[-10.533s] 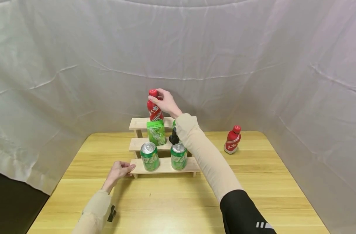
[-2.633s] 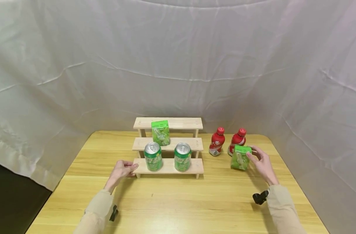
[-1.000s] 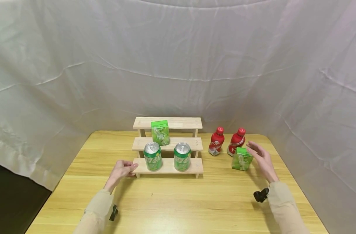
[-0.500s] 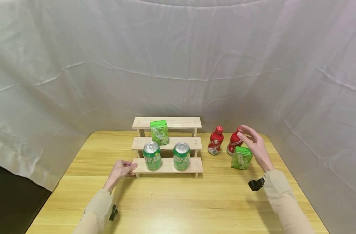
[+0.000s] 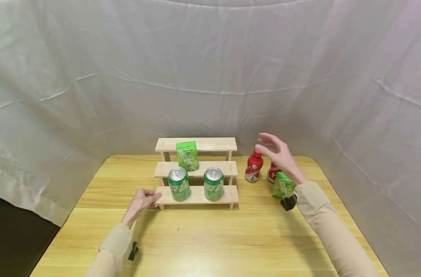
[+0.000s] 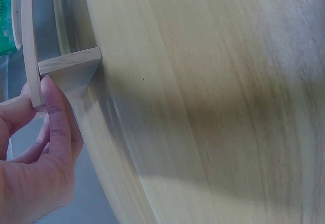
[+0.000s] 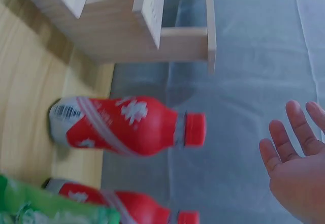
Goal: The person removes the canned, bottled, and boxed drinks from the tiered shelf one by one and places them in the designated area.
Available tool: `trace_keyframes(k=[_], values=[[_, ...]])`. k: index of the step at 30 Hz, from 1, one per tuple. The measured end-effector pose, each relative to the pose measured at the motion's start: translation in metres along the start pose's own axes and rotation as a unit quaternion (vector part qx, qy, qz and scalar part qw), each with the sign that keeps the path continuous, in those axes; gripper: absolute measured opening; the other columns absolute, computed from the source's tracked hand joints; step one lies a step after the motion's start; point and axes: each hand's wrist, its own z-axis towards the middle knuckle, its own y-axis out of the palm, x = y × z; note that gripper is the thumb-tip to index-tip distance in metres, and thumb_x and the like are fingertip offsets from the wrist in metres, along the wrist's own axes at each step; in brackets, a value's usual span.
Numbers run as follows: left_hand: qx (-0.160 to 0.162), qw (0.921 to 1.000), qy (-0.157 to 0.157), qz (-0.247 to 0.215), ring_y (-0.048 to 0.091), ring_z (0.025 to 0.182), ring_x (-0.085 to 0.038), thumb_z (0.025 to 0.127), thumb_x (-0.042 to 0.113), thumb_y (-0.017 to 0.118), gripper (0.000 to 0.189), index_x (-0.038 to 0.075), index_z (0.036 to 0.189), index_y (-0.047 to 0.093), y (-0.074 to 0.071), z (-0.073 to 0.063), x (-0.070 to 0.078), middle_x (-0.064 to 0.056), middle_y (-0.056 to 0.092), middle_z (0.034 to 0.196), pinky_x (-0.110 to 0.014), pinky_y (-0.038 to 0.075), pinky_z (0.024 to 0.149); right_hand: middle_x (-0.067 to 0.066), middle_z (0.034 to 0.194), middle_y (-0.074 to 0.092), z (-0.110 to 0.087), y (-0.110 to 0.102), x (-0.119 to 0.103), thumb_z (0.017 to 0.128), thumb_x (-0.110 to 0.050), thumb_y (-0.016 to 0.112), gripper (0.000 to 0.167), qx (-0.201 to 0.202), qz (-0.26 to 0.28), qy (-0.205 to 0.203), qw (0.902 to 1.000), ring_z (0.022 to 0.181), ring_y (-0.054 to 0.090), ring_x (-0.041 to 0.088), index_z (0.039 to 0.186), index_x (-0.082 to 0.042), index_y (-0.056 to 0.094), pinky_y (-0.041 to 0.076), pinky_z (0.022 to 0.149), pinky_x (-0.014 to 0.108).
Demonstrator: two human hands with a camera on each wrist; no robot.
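Note:
My left hand (image 5: 140, 202) pinches the left end of the lowest step of a three-step wooden rack (image 5: 215, 144); in the left wrist view its thumb and fingers (image 6: 58, 115) lie on either side of the board. Two green drink cans (image 5: 178, 185) stand on that step, and a green drink carton (image 5: 187, 157) is on the middle step. To the right, my right hand (image 5: 278, 154) is raised with spread fingers, holding nothing, near the cap of a red bottle (image 5: 253, 167). The right wrist view shows this hand (image 7: 299, 163) apart from the bottle. A second red bottle (image 5: 272, 173) is partly hidden.
Another green carton (image 5: 283, 185) stands on the wooden table (image 5: 210, 238) in front of the second bottle, below my right wrist. Grey cloth (image 5: 210, 69) hangs behind and along both sides. A dark area (image 5: 16, 231) lies beyond the table's left edge.
One red bottle and one green carton have gone from the rack to the table at right. My right hand has let go of that carton and moved left and up. The left hand stays put.

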Motion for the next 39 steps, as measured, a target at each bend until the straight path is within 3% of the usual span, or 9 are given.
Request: trace_keyframes(k=[10, 18, 29, 39], values=[[-0.006, 1.0000, 0.006, 0.005, 0.064, 0.066, -0.008, 0.096, 0.008, 0.066, 0.037, -0.023, 0.115, 0.056, 0.000, 0.000, 0.000, -0.016, 0.068, 0.090, -0.022, 0.065, 0.066, 0.018, 0.150, 0.050, 0.029, 0.041, -0.024, 0.095, -0.024, 0.070, 0.059, -0.046, 0.030, -0.027, 0.9981, 0.140, 0.046, 0.041, 0.147, -0.010, 0.046, 0.037, 0.122, 0.058], [-0.005, 1.0000, 0.005, 0.005, 0.065, 0.066, -0.008, 0.096, 0.008, 0.066, 0.038, -0.023, 0.115, 0.056, -0.001, 0.000, 0.000, -0.013, 0.067, 0.088, -0.022, 0.066, 0.066, 0.020, 0.148, 0.051, 0.052, 0.081, -0.035, 0.094, -0.021, 0.071, 0.054, -0.087, 0.048, -0.049, 0.9938, 0.140, 0.046, 0.033, 0.143, -0.008, 0.050, 0.037, 0.125, 0.049], [-0.003, 1.0000, 0.008, 0.000, 0.064, 0.065, -0.008, 0.096, 0.007, 0.066, 0.036, -0.023, 0.113, 0.057, 0.001, -0.002, 0.001, -0.013, 0.066, 0.087, -0.022, 0.065, 0.066, 0.019, 0.145, 0.053, 0.073, 0.131, -0.046, 0.093, -0.018, 0.073, 0.054, -0.133, 0.068, -0.038, 0.9880, 0.140, 0.046, 0.033, 0.140, -0.003, 0.051, 0.034, 0.127, 0.049], [-0.002, 1.0000, 0.006, -0.001, 0.066, 0.066, -0.010, 0.096, 0.008, 0.067, 0.038, -0.024, 0.115, 0.055, 0.002, -0.002, 0.001, -0.014, 0.066, 0.088, -0.027, 0.067, 0.069, 0.018, 0.150, 0.049, 0.080, 0.153, -0.044, 0.097, -0.014, 0.067, 0.055, -0.172, 0.073, -0.016, 0.9822, 0.145, 0.043, 0.032, 0.145, 0.001, 0.045, 0.039, 0.125, 0.044]])
